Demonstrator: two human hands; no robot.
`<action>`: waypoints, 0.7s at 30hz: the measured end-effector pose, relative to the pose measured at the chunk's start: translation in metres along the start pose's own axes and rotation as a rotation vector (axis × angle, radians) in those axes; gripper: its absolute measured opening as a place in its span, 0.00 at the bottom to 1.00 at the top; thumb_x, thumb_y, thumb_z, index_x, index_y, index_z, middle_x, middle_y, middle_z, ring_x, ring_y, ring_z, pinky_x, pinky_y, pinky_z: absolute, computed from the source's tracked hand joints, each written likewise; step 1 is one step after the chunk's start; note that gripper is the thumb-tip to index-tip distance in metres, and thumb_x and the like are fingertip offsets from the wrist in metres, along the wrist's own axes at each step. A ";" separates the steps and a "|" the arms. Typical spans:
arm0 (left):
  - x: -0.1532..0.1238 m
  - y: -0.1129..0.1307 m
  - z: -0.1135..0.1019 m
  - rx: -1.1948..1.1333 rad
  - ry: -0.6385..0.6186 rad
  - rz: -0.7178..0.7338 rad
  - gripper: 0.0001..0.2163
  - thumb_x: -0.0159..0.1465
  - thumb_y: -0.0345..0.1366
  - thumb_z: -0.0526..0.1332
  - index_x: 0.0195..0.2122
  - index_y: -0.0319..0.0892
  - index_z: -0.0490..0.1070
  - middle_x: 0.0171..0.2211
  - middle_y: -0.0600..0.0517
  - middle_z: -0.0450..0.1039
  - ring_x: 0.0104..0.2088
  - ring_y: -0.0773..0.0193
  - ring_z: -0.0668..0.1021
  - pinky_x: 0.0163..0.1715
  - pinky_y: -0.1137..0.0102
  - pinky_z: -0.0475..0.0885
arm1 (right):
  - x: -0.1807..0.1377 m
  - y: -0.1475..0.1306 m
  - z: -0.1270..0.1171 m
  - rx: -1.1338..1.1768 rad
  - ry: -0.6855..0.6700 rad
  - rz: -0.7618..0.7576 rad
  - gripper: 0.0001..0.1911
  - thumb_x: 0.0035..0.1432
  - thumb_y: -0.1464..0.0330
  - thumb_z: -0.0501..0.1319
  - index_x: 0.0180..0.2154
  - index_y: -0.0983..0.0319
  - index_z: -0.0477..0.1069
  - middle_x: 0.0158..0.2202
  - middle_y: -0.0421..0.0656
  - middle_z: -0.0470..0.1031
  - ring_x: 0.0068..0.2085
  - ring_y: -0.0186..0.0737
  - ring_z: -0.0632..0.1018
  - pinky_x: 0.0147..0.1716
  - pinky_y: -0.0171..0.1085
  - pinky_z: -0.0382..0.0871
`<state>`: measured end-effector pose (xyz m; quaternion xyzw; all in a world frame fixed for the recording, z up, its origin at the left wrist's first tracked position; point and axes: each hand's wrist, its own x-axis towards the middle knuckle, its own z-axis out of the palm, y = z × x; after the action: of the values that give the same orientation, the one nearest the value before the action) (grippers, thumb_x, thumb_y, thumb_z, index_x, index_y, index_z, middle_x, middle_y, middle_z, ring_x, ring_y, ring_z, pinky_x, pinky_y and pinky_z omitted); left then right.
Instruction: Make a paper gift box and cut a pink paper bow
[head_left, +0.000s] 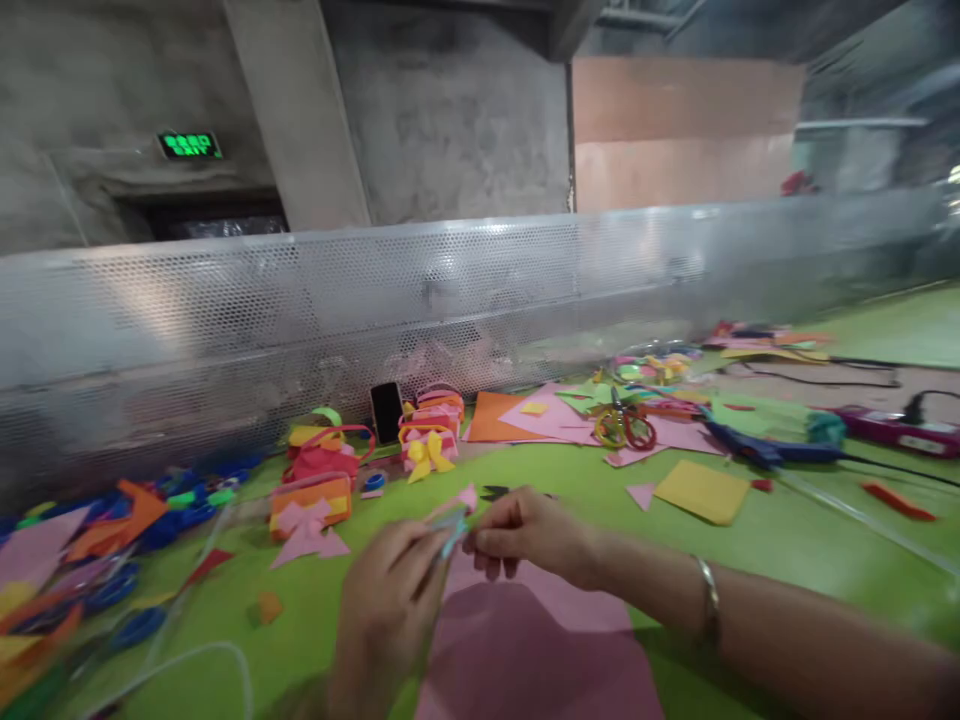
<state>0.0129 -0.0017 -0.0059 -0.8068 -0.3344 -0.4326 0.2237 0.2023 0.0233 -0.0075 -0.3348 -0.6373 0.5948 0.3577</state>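
My left hand is closed on a small light-blue strip, blurred by motion; its material I cannot make out. Close beside it, my right hand has thumb and fingers pinched together at the strip's right end. Whether those fingertips hold the strip or something smaller is hidden. Under both hands lies a large pink sheet. Just behind the fingers sit a pink scrap and a dark pointed thing, partly covered by my right hand.
To the left stand small craft handbags with bows, one orange, beside a phone. Scissors, a yellow sheet, a blue glue gun and a corded purple power strip lie right. A perforated metal screen edges the back.
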 end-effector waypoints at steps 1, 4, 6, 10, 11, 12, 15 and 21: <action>-0.003 0.003 0.004 -0.019 -0.080 -0.010 0.07 0.62 0.34 0.55 0.36 0.44 0.73 0.28 0.52 0.73 0.28 0.66 0.74 0.26 0.73 0.70 | -0.001 0.003 0.002 0.051 -0.034 0.055 0.14 0.47 0.60 0.64 0.23 0.66 0.73 0.21 0.40 0.72 0.21 0.28 0.69 0.22 0.31 0.61; -0.009 0.008 0.008 -0.021 -0.179 0.004 0.07 0.61 0.31 0.55 0.36 0.43 0.72 0.29 0.51 0.73 0.29 0.65 0.75 0.27 0.72 0.70 | -0.001 0.009 0.006 0.227 -0.061 0.178 0.17 0.44 0.57 0.65 0.23 0.67 0.72 0.21 0.40 0.72 0.21 0.27 0.70 0.21 0.29 0.60; -0.009 0.010 0.006 -0.014 -0.174 0.017 0.06 0.61 0.31 0.55 0.36 0.42 0.71 0.29 0.51 0.74 0.29 0.65 0.75 0.27 0.72 0.71 | 0.000 0.010 0.006 0.319 -0.073 0.200 0.16 0.44 0.58 0.66 0.24 0.67 0.72 0.21 0.40 0.72 0.22 0.27 0.70 0.21 0.28 0.59; -0.007 0.011 0.003 0.004 -0.188 0.011 0.06 0.60 0.30 0.55 0.36 0.42 0.71 0.30 0.50 0.74 0.30 0.63 0.76 0.29 0.71 0.71 | 0.001 0.010 0.005 0.413 -0.086 0.190 0.18 0.46 0.56 0.65 0.23 0.67 0.71 0.22 0.40 0.72 0.22 0.27 0.71 0.20 0.27 0.58; -0.007 0.011 0.003 0.004 -0.196 0.009 0.06 0.60 0.30 0.55 0.36 0.42 0.71 0.29 0.50 0.74 0.30 0.63 0.76 0.28 0.71 0.71 | 0.001 0.010 0.005 0.423 -0.087 0.187 0.18 0.46 0.56 0.65 0.23 0.67 0.70 0.21 0.40 0.72 0.22 0.26 0.70 0.20 0.27 0.58; -0.007 0.011 0.003 0.001 -0.204 0.008 0.06 0.60 0.30 0.56 0.35 0.42 0.71 0.29 0.50 0.74 0.30 0.63 0.76 0.28 0.71 0.71 | 0.001 0.011 0.004 0.429 -0.090 0.180 0.18 0.45 0.57 0.66 0.23 0.67 0.70 0.21 0.39 0.71 0.21 0.26 0.69 0.20 0.27 0.58; -0.006 0.012 0.003 -0.018 -0.230 -0.010 0.06 0.58 0.29 0.58 0.36 0.42 0.71 0.30 0.50 0.74 0.31 0.63 0.75 0.28 0.70 0.71 | 0.002 0.012 0.004 0.434 -0.108 0.148 0.13 0.40 0.64 0.69 0.24 0.67 0.71 0.20 0.38 0.72 0.19 0.24 0.67 0.20 0.27 0.58; -0.005 0.015 0.001 -0.067 -0.265 -0.051 0.10 0.54 0.25 0.61 0.37 0.43 0.70 0.32 0.51 0.74 0.32 0.62 0.75 0.29 0.70 0.71 | 0.002 0.010 0.006 0.425 -0.107 0.145 0.08 0.39 0.71 0.67 0.25 0.67 0.73 0.20 0.38 0.73 0.19 0.24 0.68 0.20 0.27 0.57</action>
<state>0.0226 -0.0123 -0.0114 -0.8552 -0.3668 -0.3386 0.1397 0.1961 0.0229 -0.0178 -0.2651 -0.4900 0.7566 0.3423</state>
